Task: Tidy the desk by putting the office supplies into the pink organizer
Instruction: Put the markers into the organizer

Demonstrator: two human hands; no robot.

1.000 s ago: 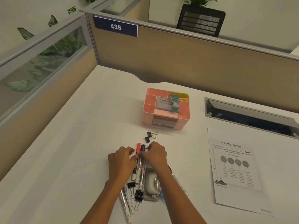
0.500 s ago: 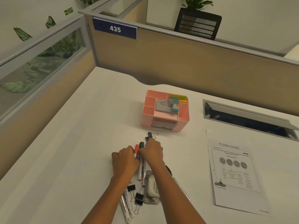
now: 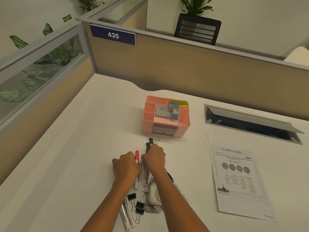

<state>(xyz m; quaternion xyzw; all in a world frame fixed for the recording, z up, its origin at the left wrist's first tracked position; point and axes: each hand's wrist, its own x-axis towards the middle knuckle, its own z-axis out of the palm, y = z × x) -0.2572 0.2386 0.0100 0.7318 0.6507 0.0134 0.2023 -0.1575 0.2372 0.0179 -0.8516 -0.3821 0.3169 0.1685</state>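
**Desk tidy half done**

The left hand [image 3: 126,166] curls round a red-capped marker [image 3: 137,156], the right hand [image 3: 154,158] round a dark-capped marker [image 3: 147,148]. Beyond them the pink organizer [image 3: 147,124] holds small boxes [image 3: 163,112]; binder clips [image 3: 139,206] and pens [image 3: 127,213] lie loose on the desk [image 3: 83,148].

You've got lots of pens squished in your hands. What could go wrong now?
One could slip out: the left hand and right hand both grip a loose bunch of markers. The organizer has boxes in its middle, so long markers may only fit the side slots. The binder clips lie between the forearms and might get knocked about.
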